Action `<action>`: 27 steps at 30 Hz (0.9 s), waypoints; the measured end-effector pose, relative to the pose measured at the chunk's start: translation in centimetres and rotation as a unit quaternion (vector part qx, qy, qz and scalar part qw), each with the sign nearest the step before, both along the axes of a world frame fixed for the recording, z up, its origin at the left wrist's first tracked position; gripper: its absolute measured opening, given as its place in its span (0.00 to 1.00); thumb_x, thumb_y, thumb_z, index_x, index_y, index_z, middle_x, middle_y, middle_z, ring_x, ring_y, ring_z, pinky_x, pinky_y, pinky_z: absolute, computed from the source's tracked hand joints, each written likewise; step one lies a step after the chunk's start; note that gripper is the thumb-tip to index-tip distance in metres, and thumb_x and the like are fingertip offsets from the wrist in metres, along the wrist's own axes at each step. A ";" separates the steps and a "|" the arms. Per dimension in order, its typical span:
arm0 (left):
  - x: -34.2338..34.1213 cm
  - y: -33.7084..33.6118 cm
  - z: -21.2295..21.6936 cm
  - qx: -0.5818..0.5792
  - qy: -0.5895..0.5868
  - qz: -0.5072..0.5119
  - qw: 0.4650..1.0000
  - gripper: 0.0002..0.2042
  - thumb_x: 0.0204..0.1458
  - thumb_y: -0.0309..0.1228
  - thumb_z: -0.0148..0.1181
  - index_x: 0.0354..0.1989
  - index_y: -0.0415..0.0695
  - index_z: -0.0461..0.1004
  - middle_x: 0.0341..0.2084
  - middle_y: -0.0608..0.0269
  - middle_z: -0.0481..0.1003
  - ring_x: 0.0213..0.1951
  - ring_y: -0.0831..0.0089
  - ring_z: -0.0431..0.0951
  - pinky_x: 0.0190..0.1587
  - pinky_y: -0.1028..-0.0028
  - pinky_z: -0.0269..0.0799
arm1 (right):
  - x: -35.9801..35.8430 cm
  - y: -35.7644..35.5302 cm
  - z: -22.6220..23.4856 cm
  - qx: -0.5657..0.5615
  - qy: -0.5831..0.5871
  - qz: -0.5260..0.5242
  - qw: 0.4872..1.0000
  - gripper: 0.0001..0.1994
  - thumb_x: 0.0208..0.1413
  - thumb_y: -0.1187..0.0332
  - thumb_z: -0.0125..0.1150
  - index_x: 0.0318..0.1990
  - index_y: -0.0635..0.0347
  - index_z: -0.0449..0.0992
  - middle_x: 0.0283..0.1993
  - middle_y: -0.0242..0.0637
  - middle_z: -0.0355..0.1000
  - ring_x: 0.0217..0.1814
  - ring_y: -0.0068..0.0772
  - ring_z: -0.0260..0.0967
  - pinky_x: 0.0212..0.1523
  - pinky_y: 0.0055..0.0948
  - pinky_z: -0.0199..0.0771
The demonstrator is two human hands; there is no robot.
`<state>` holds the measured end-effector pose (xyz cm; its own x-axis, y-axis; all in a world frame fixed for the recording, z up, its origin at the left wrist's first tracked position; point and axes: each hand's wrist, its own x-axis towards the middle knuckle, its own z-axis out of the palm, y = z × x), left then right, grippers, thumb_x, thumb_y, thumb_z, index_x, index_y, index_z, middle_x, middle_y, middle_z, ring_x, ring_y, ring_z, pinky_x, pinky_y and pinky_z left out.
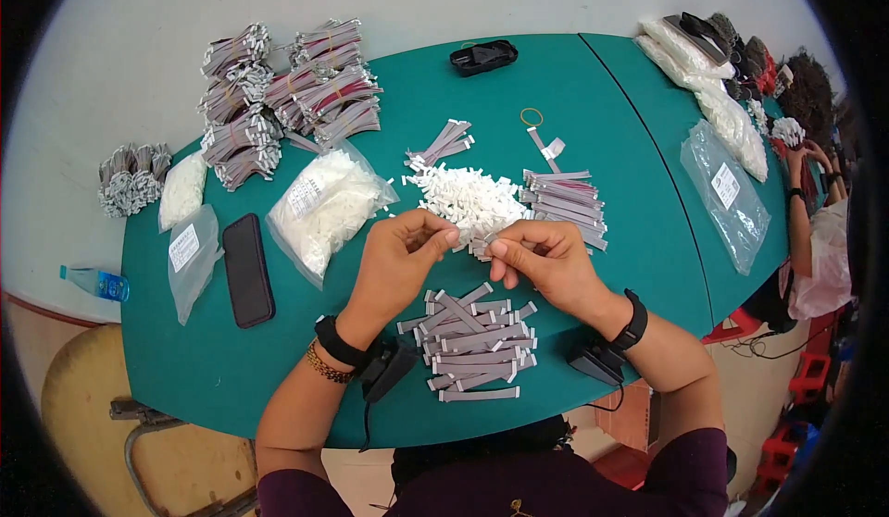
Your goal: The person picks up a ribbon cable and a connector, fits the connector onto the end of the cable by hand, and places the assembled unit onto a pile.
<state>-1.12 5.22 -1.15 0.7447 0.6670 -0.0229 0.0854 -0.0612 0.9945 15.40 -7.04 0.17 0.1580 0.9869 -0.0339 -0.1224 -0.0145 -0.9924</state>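
Note:
My left hand [393, 258] is closed in a pinch, thumb against forefinger, at the near edge of a heap of small white plastic connector pieces [468, 193]. Facing it, my right hand [554, 265] also pinches, with something small and pale at its fingertips. What either pinch holds is too small to make out. Below the hands lies a loose pile of short grey ribbon cables [480, 343] with white ends. More ribbon cables [563, 204] are stacked right of the heap, and a few cables [441, 145] lie behind it.
Bundled cables [319, 91] are piled at back left, near a bag of white pieces [324, 198] and a dark phone [248, 270]. A black case [483, 57] and a rubber band [531, 117] lie behind. Clear bags [725, 193] and another person's arm [800, 211] are at right.

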 end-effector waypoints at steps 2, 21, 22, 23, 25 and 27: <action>0.0 0.0 0.5 -0.105 -0.049 -0.030 0.993 0.04 0.53 0.26 0.55 0.32 0.38 0.72 0.27 0.63 0.75 0.27 0.81 0.72 0.32 0.81 0.67 | 0.0 0.0 0.0 -0.001 -0.003 0.002 1.000 0.08 0.57 0.70 0.54 0.33 0.67 0.75 0.25 0.33 0.72 0.22 0.16 0.66 0.23 0.15 0.65; -0.1 -1.3 1.8 -0.207 -0.083 -0.041 0.974 0.09 0.50 0.24 0.58 0.40 0.38 0.72 0.34 0.64 0.74 0.36 0.80 0.72 0.40 0.81 0.67 | -0.1 -0.2 0.2 0.013 0.001 0.015 1.000 0.08 0.56 0.70 0.54 0.33 0.66 0.75 0.24 0.33 0.72 0.22 0.15 0.65 0.23 0.14 0.65; -0.1 -1.4 1.7 -0.181 -0.073 -0.040 0.980 0.10 0.49 0.24 0.59 0.41 0.38 0.72 0.34 0.64 0.74 0.37 0.80 0.72 0.41 0.81 0.67 | -0.1 -0.3 0.2 0.013 0.003 0.015 1.000 0.08 0.56 0.71 0.54 0.34 0.67 0.75 0.25 0.34 0.73 0.22 0.17 0.66 0.23 0.15 0.65; -0.1 -1.5 1.8 -0.181 -0.073 -0.040 0.980 0.10 0.49 0.24 0.59 0.41 0.38 0.72 0.34 0.64 0.74 0.37 0.80 0.72 0.41 0.81 0.67 | -0.1 -0.3 0.2 0.012 0.003 0.015 1.000 0.08 0.56 0.71 0.54 0.34 0.67 0.75 0.25 0.34 0.73 0.22 0.17 0.66 0.23 0.15 0.65; 0.0 -1.8 2.2 -0.167 -0.062 -0.053 0.983 0.10 0.49 0.24 0.59 0.41 0.37 0.72 0.34 0.64 0.74 0.38 0.80 0.72 0.42 0.81 0.66 | -0.1 -0.3 0.1 0.020 0.014 0.007 1.000 0.08 0.56 0.70 0.54 0.34 0.67 0.75 0.25 0.34 0.72 0.22 0.17 0.66 0.23 0.15 0.65; 0.0 -1.9 2.2 -0.160 -0.056 -0.059 0.984 0.10 0.49 0.24 0.59 0.41 0.37 0.72 0.34 0.64 0.74 0.38 0.80 0.72 0.43 0.81 0.66 | -0.1 -0.3 0.0 0.024 0.019 0.002 1.000 0.08 0.56 0.70 0.54 0.34 0.67 0.75 0.25 0.34 0.72 0.22 0.17 0.66 0.23 0.15 0.65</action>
